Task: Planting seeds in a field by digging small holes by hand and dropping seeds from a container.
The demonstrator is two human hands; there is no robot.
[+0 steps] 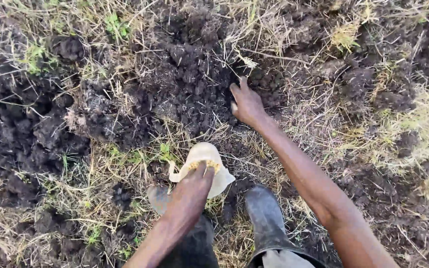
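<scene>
Soil [184,79], dark, clumped, amid dry grass [398,134]

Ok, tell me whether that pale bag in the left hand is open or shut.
Open. The bag gapes at the top where the left hand grips it, and yellow grains show at the mouth. How full it is cannot be told.

so there's a small pale cream container [202,161], tipped toward the camera, with yellow grains, maybe corn, showing inside, sitting just above the dry grass near the dug-up dark soil [189,84].
</scene>
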